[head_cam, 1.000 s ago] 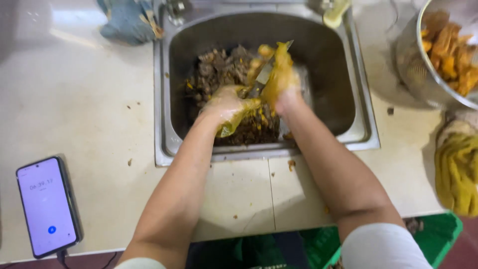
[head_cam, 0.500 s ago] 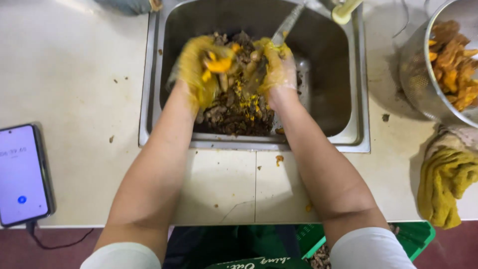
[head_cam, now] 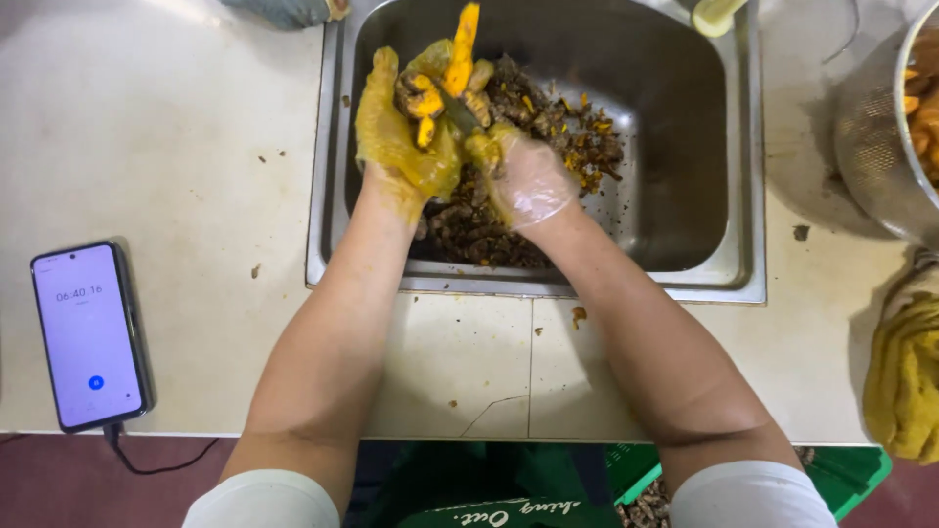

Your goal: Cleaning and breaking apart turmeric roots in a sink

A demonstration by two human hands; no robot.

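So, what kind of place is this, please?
Probably a kitchen or a food-preparation area. A steel sink set in a tiled counter holds a pile of peelings, and a metal colander of peeled orange pieces stands beside it.

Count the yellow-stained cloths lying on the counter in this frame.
1: a crumpled yellow-stained cloth lies at the counter's right edge, below the metal colander. A grey-blue rag sits at the top edge, left of the steel sink, mostly cut off; others may lie outside view.
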